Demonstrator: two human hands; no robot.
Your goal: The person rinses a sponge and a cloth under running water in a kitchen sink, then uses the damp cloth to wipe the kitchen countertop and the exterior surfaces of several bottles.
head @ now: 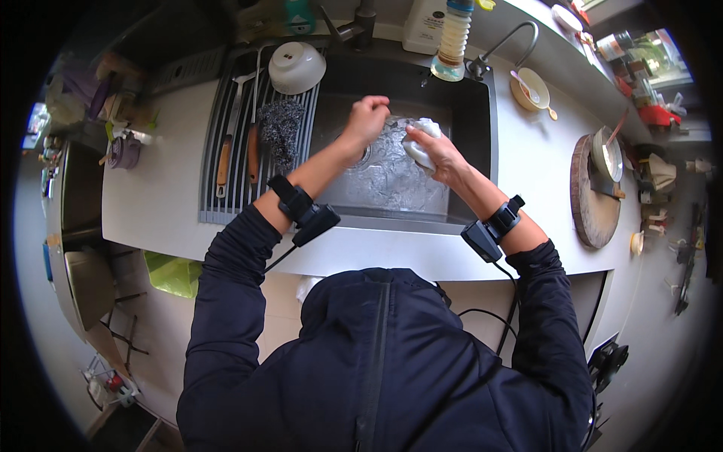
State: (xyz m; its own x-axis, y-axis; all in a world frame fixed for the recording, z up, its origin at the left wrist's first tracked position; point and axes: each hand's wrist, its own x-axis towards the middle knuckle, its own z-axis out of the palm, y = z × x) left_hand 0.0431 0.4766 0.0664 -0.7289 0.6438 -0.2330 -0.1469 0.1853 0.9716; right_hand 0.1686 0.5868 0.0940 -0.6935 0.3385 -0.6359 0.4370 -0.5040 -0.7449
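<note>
My right hand (443,155) grips a wadded white cloth (421,144) above the right half of a dark kitchen sink (384,217). To its left, also over the sink, is my left hand (367,120), its fingers curled inward. Its palm faces away, so whether anything is inside it is hidden. A gap separates the two hands. Under them the sink bottom (390,183) looks wet, with rippling water on it. Part of a round drain (361,157) shows beside my left wrist.
Left of my left arm, a roll-up drying rack (212,169) bears a white bowl (296,68), a dark scrubbing mesh (281,130) and wood-handled utensils (224,164). A ribbed tap extension (452,48) hangs over the sink's back edge. Rightward are a small bowl (528,93) and a round chopping board (590,209).
</note>
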